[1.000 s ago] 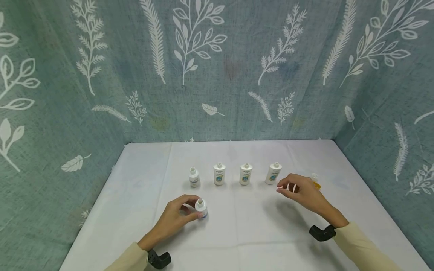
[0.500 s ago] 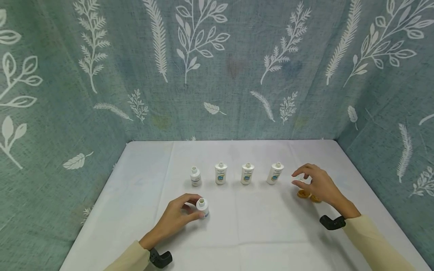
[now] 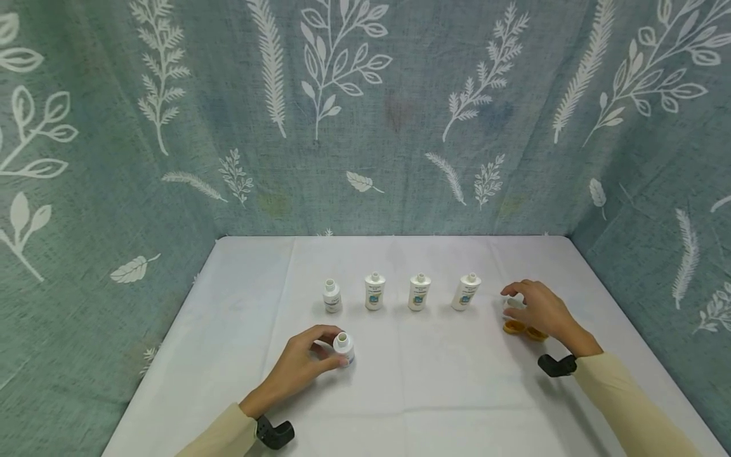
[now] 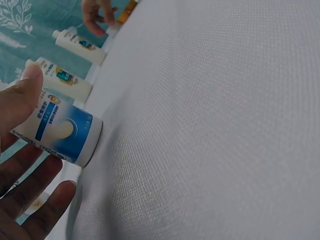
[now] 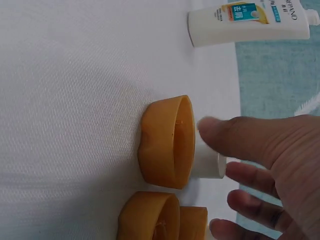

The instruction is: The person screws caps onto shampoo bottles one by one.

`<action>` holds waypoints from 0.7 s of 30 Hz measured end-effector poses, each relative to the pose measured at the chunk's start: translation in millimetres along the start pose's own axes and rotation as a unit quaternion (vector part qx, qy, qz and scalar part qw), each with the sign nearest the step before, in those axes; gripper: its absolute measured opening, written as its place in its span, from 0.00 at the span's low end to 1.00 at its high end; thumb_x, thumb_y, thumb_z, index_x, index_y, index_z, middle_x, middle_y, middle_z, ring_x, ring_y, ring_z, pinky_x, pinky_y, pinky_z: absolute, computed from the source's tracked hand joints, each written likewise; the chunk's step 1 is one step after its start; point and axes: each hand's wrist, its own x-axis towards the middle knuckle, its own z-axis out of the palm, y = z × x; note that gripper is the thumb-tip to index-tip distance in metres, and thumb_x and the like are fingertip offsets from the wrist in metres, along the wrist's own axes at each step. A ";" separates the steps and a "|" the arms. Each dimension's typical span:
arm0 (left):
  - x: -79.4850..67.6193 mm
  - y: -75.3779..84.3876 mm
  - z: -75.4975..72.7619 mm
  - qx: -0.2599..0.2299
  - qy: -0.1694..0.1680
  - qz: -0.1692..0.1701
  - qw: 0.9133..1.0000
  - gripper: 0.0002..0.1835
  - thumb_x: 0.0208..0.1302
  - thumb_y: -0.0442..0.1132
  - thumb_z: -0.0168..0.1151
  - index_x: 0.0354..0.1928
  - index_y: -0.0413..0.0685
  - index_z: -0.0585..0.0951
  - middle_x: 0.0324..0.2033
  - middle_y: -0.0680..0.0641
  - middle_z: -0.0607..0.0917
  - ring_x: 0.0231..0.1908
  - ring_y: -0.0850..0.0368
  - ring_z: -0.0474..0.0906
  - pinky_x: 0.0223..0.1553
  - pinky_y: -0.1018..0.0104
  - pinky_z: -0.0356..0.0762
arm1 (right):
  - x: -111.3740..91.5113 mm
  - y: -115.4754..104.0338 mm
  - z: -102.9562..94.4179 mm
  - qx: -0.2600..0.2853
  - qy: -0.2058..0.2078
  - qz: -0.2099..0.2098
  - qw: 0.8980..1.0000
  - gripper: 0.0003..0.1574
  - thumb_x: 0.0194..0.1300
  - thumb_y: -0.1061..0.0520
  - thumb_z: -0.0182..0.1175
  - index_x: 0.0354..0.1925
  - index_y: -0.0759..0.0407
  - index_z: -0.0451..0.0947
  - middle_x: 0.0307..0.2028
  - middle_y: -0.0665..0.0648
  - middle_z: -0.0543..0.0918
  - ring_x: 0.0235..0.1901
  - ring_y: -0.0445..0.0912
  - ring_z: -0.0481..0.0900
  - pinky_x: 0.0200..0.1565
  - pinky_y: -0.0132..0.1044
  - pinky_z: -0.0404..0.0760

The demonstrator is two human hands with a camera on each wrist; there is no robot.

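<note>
My left hand (image 3: 301, 363) holds a small white bottle (image 3: 343, 349) between thumb and fingers. This bottle has no cap on its neck; its blue label (image 4: 64, 125) shows in the left wrist view, and its base meets the cloth. At the right, my right hand (image 3: 542, 311) hovers with thumb and fingers parted around a white cap (image 5: 209, 160). Whether the fingertips touch that cap is hard to tell. Two orange caps, one nearer (image 5: 155, 142) and one lower (image 5: 142, 220), lie right beside it, hollow sides showing.
Along the back of the white-clothed table (image 3: 422, 368) stand another small white bottle (image 3: 332, 296) and three taller white bottles, at left (image 3: 374, 292), middle (image 3: 419, 292) and right (image 3: 466, 292), all uncapped. A green leaf-patterned curtain (image 3: 365, 203) encloses the table.
My right hand has moved right, away from the rightmost tall bottle, to the caps, then lowered around the white one. My left hand keeps holding its bottle in place.
</note>
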 end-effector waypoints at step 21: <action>-0.7 -5.9 1.3 0.001 -0.011 -0.009 1.000 0.29 0.56 0.53 0.79 0.59 0.58 0.80 0.48 0.60 0.85 0.47 0.59 0.81 0.45 0.61 0.84 | 7.9 7.0 8.6 0.000 -0.037 0.030 0.999 0.20 0.63 0.58 0.74 0.51 0.63 0.83 0.43 0.62 0.84 0.40 0.54 0.78 0.45 0.54 0.84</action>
